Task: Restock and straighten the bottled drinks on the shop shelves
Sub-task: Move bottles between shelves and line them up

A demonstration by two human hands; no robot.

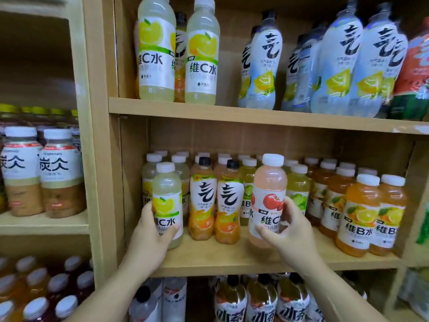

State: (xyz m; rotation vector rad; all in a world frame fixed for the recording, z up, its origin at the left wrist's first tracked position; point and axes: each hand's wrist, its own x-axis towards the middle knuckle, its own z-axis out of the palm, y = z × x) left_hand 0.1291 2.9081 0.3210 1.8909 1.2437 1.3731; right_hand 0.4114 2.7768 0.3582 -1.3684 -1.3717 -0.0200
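Curling round the pale yellow bottle (166, 194) on the middle shelf (220, 259), the left grip (151, 238) clamps it, while the right grip (290, 233) clamps the pink bottle (269, 182).

This is a shop's drinks section. Light wooden shelves (232, 115) rise in tiers, each packed with rows of the same branded product, labels facing outward: lemon bottles (156, 49) at 12 o'clock, orange bottles (358, 217) at 3 o'clock, brown bottles (60, 173) in the neighbouring bay at 9 o'clock.

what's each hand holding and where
Left hand: pale yellow bottle, grip round its label. Right hand: pink bottle, grip round its label.
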